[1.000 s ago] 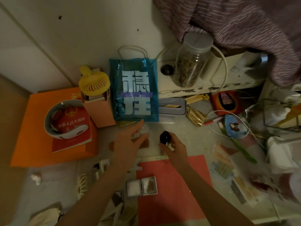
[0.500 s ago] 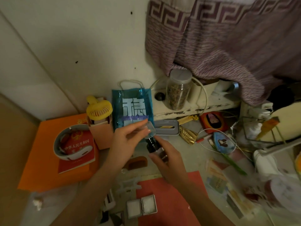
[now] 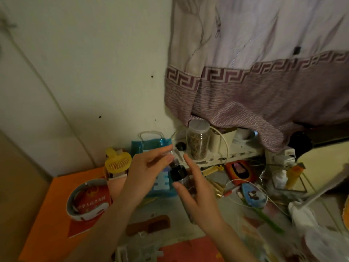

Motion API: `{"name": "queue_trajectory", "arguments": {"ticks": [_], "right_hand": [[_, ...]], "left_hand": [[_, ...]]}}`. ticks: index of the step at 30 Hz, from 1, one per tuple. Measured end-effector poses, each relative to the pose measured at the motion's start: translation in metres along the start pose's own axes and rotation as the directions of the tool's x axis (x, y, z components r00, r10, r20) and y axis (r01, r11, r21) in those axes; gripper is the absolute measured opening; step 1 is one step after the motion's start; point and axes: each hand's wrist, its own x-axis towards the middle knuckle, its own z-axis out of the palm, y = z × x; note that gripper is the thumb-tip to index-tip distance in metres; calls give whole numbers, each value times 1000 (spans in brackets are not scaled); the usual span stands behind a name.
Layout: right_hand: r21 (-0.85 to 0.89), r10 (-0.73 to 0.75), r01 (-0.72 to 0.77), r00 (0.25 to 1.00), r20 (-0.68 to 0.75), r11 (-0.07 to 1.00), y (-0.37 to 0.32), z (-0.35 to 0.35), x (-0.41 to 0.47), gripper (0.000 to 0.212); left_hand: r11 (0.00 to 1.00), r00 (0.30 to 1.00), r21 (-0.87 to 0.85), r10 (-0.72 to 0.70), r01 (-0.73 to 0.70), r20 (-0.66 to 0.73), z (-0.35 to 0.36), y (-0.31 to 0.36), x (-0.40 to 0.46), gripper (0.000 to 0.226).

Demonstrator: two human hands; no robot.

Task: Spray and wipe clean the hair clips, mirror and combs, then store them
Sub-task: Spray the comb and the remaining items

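Note:
My right hand (image 3: 198, 197) grips a small spray bottle with a black collar (image 3: 178, 173), raised above the desk. Its index finger points up beside the nozzle. My left hand (image 3: 147, 171) pinches the clear cap (image 3: 174, 154) over the bottle's top. A brown comb (image 3: 149, 225) lies flat on the desk below my hands. White hair clips (image 3: 139, 250) lie at the bottom edge next to a red mat (image 3: 190, 250). The mirror is out of view.
A blue gift bag (image 3: 151, 146), a yellow fan (image 3: 118, 163) and a jar (image 3: 198, 140) stand by the wall. An orange box (image 3: 43, 220) with a red booklet sits left. Cables, bottles (image 3: 293, 174) and a white bag (image 3: 309, 222) crowd the right.
Both hands lifted the spray bottle up off the desk. My left hand took hold of the clear cap. The camera tilted upward, and the folding mirror dropped out of view.

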Motion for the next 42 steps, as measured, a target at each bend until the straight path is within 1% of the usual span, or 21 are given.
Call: {"name": "queue_trajectory", "arguments": {"ticks": [3, 6, 9, 10, 11, 12, 13, 15, 17, 20, 21, 23, 25, 27, 30, 32, 33, 34, 35, 38, 42], "right_hand": [[5, -40, 40, 999, -18, 999, -15, -5, 7, 64], [-1, -76, 76, 997, -27, 997, -29, -10, 15, 63], [12, -79, 79, 996, -31, 997, -43, -12, 21, 61], [7, -84, 85, 996, -29, 996, -47, -12, 22, 61], [-4, -86, 86, 996, -29, 996, -50, -13, 24, 60], [-12, -83, 82, 996, -32, 997, -53, -14, 26, 60], [-17, -76, 76, 996, -35, 997, -57, -15, 28, 59], [-16, -67, 67, 997, -26, 998, -63, -16, 31, 60], [-26, -73, 72, 997, -25, 997, -68, -17, 35, 61], [-42, -53, 52, 998, -28, 998, -74, -18, 39, 61], [-48, -52, 50, 998, -37, 998, -76, -17, 40, 61], [-67, -69, 64, 994, -79, 996, -81, -15, 43, 60], [-54, -47, 43, 995, -85, 998, -87, -15, 48, 58], [-18, -9, 8, 998, -55, 1000, -92, -16, 53, 58], [-21, 1, -2, 998, -67, 1000, -101, -17, 56, 57], [-37, -22, 18, 995, -95, 999, -107, -15, 56, 57], [-45, -43, 38, 993, -107, 998, -109, -15, 57, 58], [-47, -60, 55, 990, -125, 997, -111, -14, 57, 60], [-40, -73, 68, 987, -141, 997, -112, -15, 59, 61], [-6, -73, 73, 992, -102, 997, -117, -19, 63, 73], [44, -147, 151, 985, -85, 988, -123, -22, 64, 62]], "left_hand": [[999, 1000, -48, 11, -11, 7, -1, 16, -1, 25], [997, 999, -55, 47, -46, 12, -4, 30, 1, 25], [998, 996, -24, 56, -54, 74, -8, 41, 5, 20], [999, 993, -20, 33, -31, 112, -10, 42, 6, 18], [1000, 990, -22, 8, -5, 141, -12, 46, 7, 22], [999, 989, -33, 0, 5, 147, -13, 49, 8, 22], [998, 993, -63, 0, 7, 115, -14, 52, 10, 16], [994, 994, -75, 84, -78, 75, -18, 60, 13, 19], [988, 990, -103, 123, -115, 67, -21, 64, 17, 18], [986, 990, -107, 131, -126, 46, -25, 67, 22, 35], [986, 991, -126, 119, -112, 52, -26, 68, 24, 37], [986, 991, -139, 106, -94, 83, -28, 70, 27, 33], [984, 990, -147, 110, -97, 87, -31, 73, 29, 26], [985, 988, -127, 131, -120, 81, -34, 77, 33, 27], [980, 979, -86, 185, -177, 91, -38, 83, 38, 25], [975, 970, -78, 218, -211, 104, -40, 87, 39, 23], [973, 967, -77, 225, -217, 119, -40, 90, 40, 18], [970, 963, -88, 238, -228, 127, -40, 94, 40, 18], [966, 960, -101, 249, -237, 129, -40, 96, 41, 24], [963, 960, -137, 251, -234, 126, -38, 106, 43, 27], [947, 947, -143, 303, -287, 103, -37, 117, 43, 23]]}}
